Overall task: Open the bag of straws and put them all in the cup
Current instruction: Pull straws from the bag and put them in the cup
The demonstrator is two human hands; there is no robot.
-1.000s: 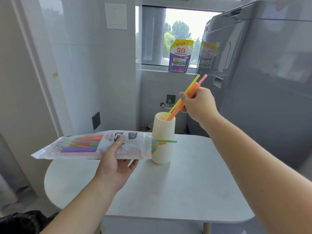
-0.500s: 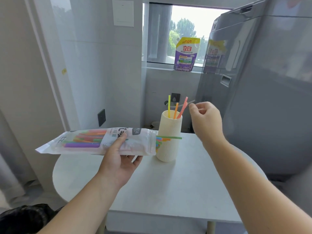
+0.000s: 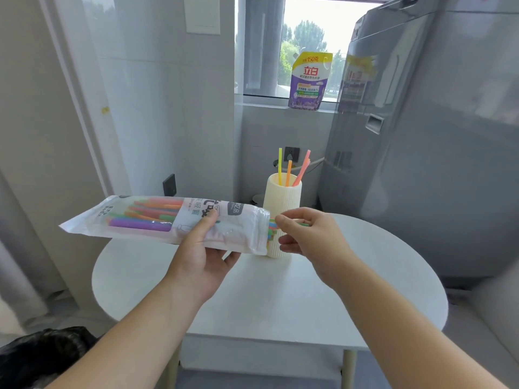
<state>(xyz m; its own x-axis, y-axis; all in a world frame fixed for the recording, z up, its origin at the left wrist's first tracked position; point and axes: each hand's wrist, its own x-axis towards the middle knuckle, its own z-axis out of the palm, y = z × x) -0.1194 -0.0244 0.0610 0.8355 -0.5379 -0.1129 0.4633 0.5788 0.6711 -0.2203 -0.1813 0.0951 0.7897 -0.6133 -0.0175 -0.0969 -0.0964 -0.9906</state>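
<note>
Now: my left hand [image 3: 202, 255] grips clear plastic straw bag [image 3: 157, 220] over white round surface [image 3: 365, 279]; right hand [image 3: 307, 234] pinches green straw [image 3: 304, 224] at its mouth, partly hiding ribbed cream cup [image 3: 282, 195]; purple detergent pouch [image 3: 309, 80] behind.

The purple pouch [image 3: 308, 82] on the sill [image 3: 264, 101] behind the cup [image 3: 281, 199] reads "立白" and, at its top, "150克". The straw bag [image 3: 238, 230] left of the cup shows "吸管"; its other print is blurred.
</note>
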